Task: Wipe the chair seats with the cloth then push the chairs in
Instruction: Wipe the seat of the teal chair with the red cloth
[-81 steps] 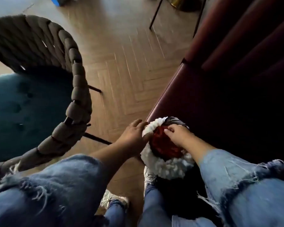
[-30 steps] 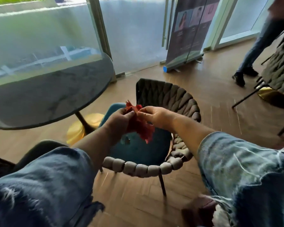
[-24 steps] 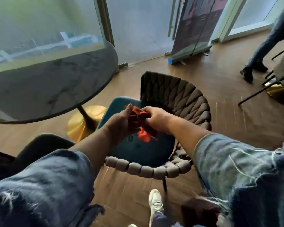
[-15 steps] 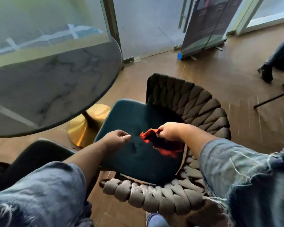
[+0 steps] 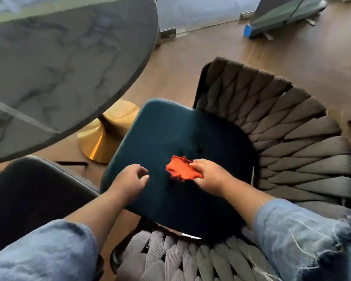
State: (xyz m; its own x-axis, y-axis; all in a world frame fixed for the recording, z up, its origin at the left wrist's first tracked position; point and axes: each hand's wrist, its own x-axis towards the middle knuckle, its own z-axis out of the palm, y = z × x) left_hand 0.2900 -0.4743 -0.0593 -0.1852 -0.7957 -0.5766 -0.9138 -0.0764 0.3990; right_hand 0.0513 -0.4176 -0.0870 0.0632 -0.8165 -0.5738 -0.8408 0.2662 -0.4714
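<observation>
A chair with a dark teal cushioned seat (image 5: 170, 134) and a woven grey rope back (image 5: 288, 126) stands below me, pulled out from the round marble table (image 5: 59, 57). My right hand (image 5: 210, 175) presses a crumpled orange-red cloth (image 5: 181, 169) flat onto the middle of the seat. My left hand (image 5: 130, 179) hovers over the seat's left part with fingers loosely curled and nothing in them. A second, dark chair (image 5: 28, 195) sits at the lower left beside the table.
The table's gold pedestal base (image 5: 103, 136) stands on the wooden herringbone floor just left of the teal seat. A roll-up banner stand (image 5: 282, 19) rests at the far right by the glass wall. Open floor (image 5: 272, 57) lies behind the chair.
Both hands carried the cloth down from above the chair. My left hand let go of it, and my right hand has pushed it flat onto the seat. My view moved closer.
</observation>
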